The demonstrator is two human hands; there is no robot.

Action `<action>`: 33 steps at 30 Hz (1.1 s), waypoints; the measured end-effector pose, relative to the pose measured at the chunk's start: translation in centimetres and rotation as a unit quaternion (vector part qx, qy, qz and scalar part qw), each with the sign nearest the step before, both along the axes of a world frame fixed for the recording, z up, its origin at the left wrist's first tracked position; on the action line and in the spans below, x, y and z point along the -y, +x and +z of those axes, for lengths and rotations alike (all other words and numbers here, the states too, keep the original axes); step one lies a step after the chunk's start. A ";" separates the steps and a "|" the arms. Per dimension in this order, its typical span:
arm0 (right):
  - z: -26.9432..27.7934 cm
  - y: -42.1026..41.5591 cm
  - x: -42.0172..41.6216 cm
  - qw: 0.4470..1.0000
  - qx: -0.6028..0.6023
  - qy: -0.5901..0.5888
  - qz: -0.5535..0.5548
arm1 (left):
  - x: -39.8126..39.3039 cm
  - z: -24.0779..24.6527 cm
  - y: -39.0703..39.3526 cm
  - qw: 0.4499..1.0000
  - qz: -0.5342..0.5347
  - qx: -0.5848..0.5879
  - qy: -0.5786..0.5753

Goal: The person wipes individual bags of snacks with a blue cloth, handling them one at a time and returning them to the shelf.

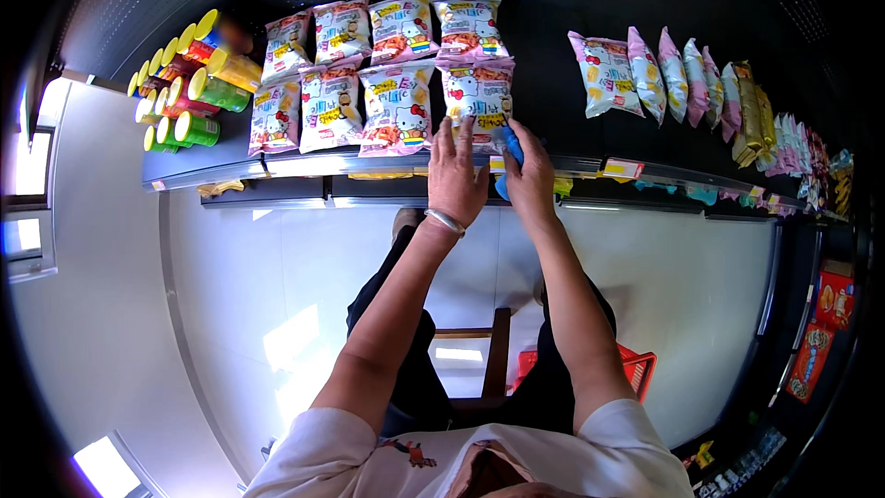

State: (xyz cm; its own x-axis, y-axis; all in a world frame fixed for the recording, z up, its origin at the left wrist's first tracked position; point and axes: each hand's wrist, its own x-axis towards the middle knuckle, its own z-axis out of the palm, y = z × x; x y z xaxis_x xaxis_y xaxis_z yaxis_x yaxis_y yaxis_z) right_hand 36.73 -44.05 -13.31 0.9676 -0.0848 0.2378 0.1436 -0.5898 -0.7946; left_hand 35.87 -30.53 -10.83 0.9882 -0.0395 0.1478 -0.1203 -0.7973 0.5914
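My left hand (456,176) lies flat with extended fingers against the lower front of a pink and white snack bag (476,86), at the right end of the front row. A silver bangle circles that wrist. Bunched in my right hand (531,169) is a blue cloth (511,145), beside the same bag's lower right corner. Whether the cloth touches the bag is hard to tell. Another snack bag (397,107) stands just left of my left hand, and a back row of similar bags (401,28) leans behind.
The dark shelf (546,97) has a metal front edge with price tags (622,168). Stacked canisters (200,128) stand left, more snack bags (601,76) right. Below are a wooden stool (496,353) between my legs and a red basket (639,370) beside my right leg.
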 end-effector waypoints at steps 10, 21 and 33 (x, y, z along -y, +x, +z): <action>1.3 -0.6 0.6 0.998 0.013 0.047 -0.036 | 1.0 0.4 -0.2 0.998 0.041 0.051 -0.019; 1.6 -1.5 6.3 0.867 -0.117 0.476 -0.093 | 6.1 0.9 -0.4 0.987 -0.032 0.107 -0.118; 3.5 -2.1 13.5 0.755 -0.052 0.609 -0.237 | 12.4 -1.6 4.3 0.922 -0.036 -0.022 -0.386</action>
State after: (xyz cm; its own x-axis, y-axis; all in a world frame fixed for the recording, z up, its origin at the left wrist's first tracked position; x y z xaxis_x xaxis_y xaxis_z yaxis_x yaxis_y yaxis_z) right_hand 34.65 -57.57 -9.78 0.7681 -0.5217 -0.3713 0.0451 0.6225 -0.7813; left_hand 40.17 -42.88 -12.43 0.9929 -0.0048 0.1190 -0.1186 -0.1284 0.9846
